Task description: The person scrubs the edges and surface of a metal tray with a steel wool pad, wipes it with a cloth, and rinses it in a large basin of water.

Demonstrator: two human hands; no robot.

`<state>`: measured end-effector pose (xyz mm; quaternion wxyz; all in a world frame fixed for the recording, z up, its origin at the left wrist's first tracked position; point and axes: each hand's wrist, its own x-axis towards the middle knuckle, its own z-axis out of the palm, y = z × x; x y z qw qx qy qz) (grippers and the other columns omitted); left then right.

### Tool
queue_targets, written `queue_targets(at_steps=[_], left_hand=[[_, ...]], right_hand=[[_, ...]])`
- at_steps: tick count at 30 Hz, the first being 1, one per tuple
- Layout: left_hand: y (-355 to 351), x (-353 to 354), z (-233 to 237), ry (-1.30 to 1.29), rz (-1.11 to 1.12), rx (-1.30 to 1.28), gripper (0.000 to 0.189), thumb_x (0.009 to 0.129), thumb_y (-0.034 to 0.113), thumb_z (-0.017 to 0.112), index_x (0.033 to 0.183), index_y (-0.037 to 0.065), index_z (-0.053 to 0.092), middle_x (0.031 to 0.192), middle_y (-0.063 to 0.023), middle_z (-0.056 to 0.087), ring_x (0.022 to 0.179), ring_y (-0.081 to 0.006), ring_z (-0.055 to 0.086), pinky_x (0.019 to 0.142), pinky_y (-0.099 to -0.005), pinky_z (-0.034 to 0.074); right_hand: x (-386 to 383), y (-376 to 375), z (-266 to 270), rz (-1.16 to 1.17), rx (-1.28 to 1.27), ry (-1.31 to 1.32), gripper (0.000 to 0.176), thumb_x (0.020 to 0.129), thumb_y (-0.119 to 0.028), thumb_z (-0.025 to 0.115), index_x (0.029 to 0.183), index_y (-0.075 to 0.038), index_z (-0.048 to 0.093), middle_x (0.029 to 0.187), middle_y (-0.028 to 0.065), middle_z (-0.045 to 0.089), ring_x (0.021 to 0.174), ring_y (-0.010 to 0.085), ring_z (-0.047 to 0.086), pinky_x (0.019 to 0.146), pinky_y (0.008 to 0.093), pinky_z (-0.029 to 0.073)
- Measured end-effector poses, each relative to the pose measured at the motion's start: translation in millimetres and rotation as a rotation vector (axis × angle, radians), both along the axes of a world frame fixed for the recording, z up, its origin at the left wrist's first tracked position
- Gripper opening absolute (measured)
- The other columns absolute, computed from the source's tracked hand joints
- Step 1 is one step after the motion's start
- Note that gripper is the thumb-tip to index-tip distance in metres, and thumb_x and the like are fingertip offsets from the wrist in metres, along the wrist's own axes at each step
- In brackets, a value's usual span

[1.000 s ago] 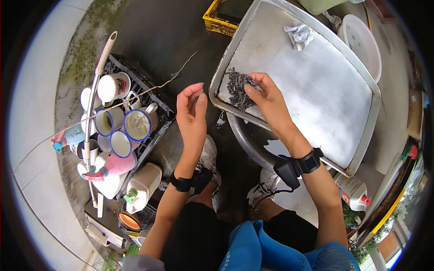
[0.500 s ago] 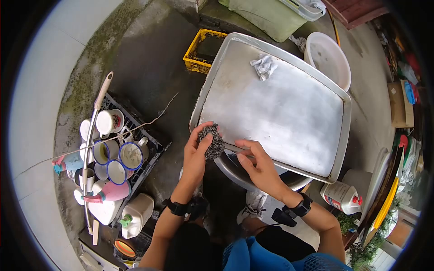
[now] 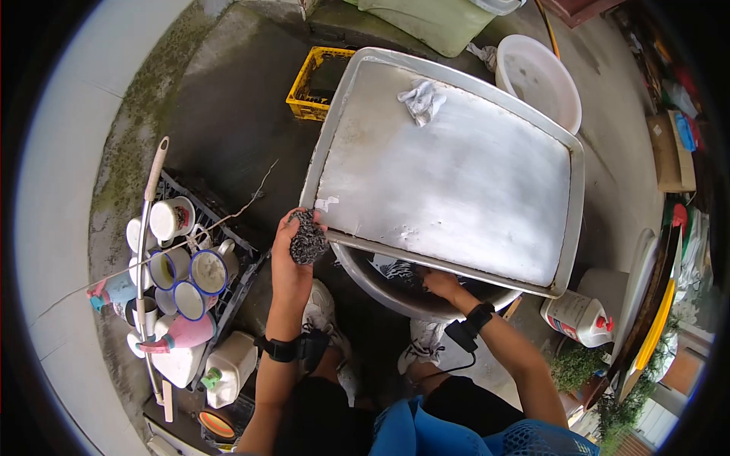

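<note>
My left hand [image 3: 284,254] is closed around a dark grey steel wool scrubber [image 3: 309,239], right at the near left corner of a large metal tray [image 3: 449,175]. The tray rests tilted across a round metal basin [image 3: 363,280]. My right hand [image 3: 441,284] is down inside the basin, under the tray's near edge. Its fingertips are in shadow, and whether they grip anything does not show. Dark water with whitish streaks shows in the basin. A crumpled grey-white cloth [image 3: 422,102] lies on the far part of the tray.
At left, a black crate [image 3: 247,258] holds enamel mugs [image 3: 207,271], spray bottles and a long-handled tool [image 3: 154,171]. A white jug [image 3: 230,368] stands nearer. Beyond are a yellow crate [image 3: 299,83] and a white tub [image 3: 540,80]. A detergent bottle [image 3: 576,321] stands right.
My right hand has gone from above the tray's near edge down into the basin. My left hand keeps the scrubber at the tray's corner. The view has shifted slightly.
</note>
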<state>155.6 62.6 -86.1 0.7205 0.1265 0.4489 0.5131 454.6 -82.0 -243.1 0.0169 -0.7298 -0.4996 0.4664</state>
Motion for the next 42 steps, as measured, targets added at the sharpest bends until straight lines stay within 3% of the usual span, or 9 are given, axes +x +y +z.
queue_targets(at_steps=[2,5,14,21,25,28,33,36,42], left_hand=[[-1.3,0.3,-0.3,0.021,0.006,-0.002,0.03,0.096,0.024,0.054,0.12,0.005,0.054,0.113,-0.0112,0.066,0.098,-0.0224,0.065,0.086,-0.0338,0.054],[-0.8,-1.2,-1.5,0.02,0.019,-0.035,0.03,0.098,0.027,0.054,0.12,0.006,0.055,0.113,-0.0111,0.066,0.098,-0.0217,0.065,0.086,-0.0331,0.053],[-0.6,-10.2,-4.1,0.054,0.023,-0.006,0.031,0.1,0.03,0.055,0.121,0.008,0.053,0.118,-0.0105,0.063,0.099,-0.0204,0.064,0.087,-0.0323,0.052],[-0.6,-22.7,-7.6,0.05,0.049,-0.012,0.032,0.1,0.03,0.055,0.121,0.006,0.053,0.117,-0.0107,0.063,0.099,-0.0206,0.064,0.087,-0.0329,0.052],[2.2,-29.6,-6.7,0.083,0.072,-0.026,0.029,0.1,0.028,0.055,0.119,0.006,0.055,0.116,-0.0099,0.064,0.1,-0.0192,0.065,0.088,-0.0326,0.052],[-1.6,-37.7,-3.3,0.104,0.079,-0.037,0.026,0.099,0.024,0.056,0.119,0.007,0.056,0.115,-0.0089,0.065,0.1,-0.0183,0.065,0.088,-0.0308,0.052],[-4.6,-36.6,-9.9,0.128,0.088,0.005,0.024,0.099,0.02,0.057,0.119,0.007,0.056,0.114,-0.0078,0.065,0.098,-0.017,0.065,0.087,-0.0296,0.051],[-6.6,-38.6,-8.7,0.269,0.075,0.064,0.024,0.098,0.02,0.058,0.118,0.006,0.057,0.11,-0.0046,0.064,0.095,-0.0124,0.061,0.085,-0.0265,0.049],[-15.9,-81.7,27.1,0.599,0.317,0.131,0.018,0.093,0.015,0.065,0.108,0.005,0.062,0.094,0.0007,0.06,0.087,-0.0072,0.052,0.08,-0.0232,0.043]], right_hand=[[1.9,-5.1,-9.6,0.288,0.326,-0.389,0.034,0.101,-0.033,0.043,0.104,-0.006,0.064,0.105,0.0113,0.067,0.091,0.0272,0.064,0.082,0.037,0.051],[-24.4,29.8,70.8,0.213,-0.155,-0.003,0.041,0.1,-0.037,0.043,0.084,-0.007,0.065,0.09,0.0164,0.068,0.091,0.0326,0.065,0.08,0.0422,0.048],[-68.8,96.3,196.6,0.161,0.092,0.473,0.014,0.099,-0.017,0.053,0.104,-0.006,0.06,0.093,0.0117,0.065,0.084,0.0269,0.064,0.077,0.0369,0.051],[-21.7,283.5,176.1,-0.045,0.727,-0.068,0.037,0.09,-0.017,0.065,0.126,-0.011,0.058,0.128,0.0157,0.055,0.094,0.0253,0.063,0.086,0.0356,0.051],[-7.5,334.7,139.9,-0.159,0.593,-0.451,0.082,0.078,-0.04,0.073,0.146,-0.012,0.038,0.142,0.0235,0.043,0.12,0.0403,0.055,0.098,0.0458,0.048],[10.0,344.8,105.1,-0.067,0.478,-0.531,0.071,0.078,-0.038,0.074,0.136,-0.006,0.05,0.13,0.02,0.056,0.113,0.0335,0.061,0.093,0.0415,0.05],[-17.3,315.5,121.5,-0.005,0.572,-0.279,0.038,0.082,-0.026,0.072,0.112,-0.004,0.063,0.095,0.0072,0.07,0.084,0.0195,0.067,0.076,0.0311,0.051],[-44.5,301.0,137.9,-0.224,0.44,0.254,0.031,0.087,-0.021,0.068,0.111,-0.002,0.063,0.092,0.0034,0.068,0.08,0.0117,0.062,0.071,0.0268,0.048],[-117.5,253.0,206.4,-0.195,0.398,0.531,0.024,0.093,-0.018,0.065,0.112,-0.004,0.063,0.098,0.0001,0.065,0.088,0.0076,0.057,0.082,0.0248,0.042]])
